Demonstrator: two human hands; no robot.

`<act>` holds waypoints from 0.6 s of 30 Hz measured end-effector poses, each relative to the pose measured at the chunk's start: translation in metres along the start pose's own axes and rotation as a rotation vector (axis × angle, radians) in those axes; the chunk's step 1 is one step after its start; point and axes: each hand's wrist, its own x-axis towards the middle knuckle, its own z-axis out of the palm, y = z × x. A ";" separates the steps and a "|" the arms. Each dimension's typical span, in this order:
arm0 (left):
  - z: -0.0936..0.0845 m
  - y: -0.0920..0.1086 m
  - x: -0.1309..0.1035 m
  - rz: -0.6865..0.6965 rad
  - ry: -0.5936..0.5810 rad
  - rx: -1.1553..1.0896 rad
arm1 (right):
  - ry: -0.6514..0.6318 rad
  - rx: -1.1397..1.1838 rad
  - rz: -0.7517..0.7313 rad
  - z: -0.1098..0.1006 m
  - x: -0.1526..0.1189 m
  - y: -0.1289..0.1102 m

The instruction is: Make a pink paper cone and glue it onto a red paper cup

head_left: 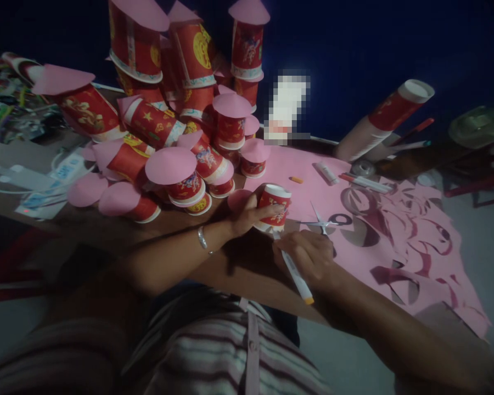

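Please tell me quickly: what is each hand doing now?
Left hand: closed, holding a red paper cup.
Right hand: closed, holding a white marker.

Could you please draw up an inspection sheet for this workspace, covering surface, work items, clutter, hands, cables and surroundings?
Surface: brown table, partly covered by a pink sheet.
Work items: red paper cup and white marker, both in hand; many red cups with pink cone tops at left.
Clutter: scissors lying open, pink paper scraps heaped at right.
Hands: left hand grips the cup; right hand holds the marker, its tip at the cup's lower edge.
Cables: white cables at far left, near a small red light.
Surroundings: dark blue backdrop; what looks like another person's arm at right, too dim to be sure.
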 end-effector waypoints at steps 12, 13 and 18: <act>0.004 0.005 -0.002 0.007 -0.031 0.074 | -0.032 0.011 -0.021 -0.001 -0.001 0.002; 0.004 0.006 -0.002 0.005 -0.031 0.076 | -0.036 0.017 -0.019 0.000 -0.001 0.002; 0.003 0.004 -0.002 0.004 -0.029 0.078 | -0.023 0.022 -0.017 0.000 -0.001 0.003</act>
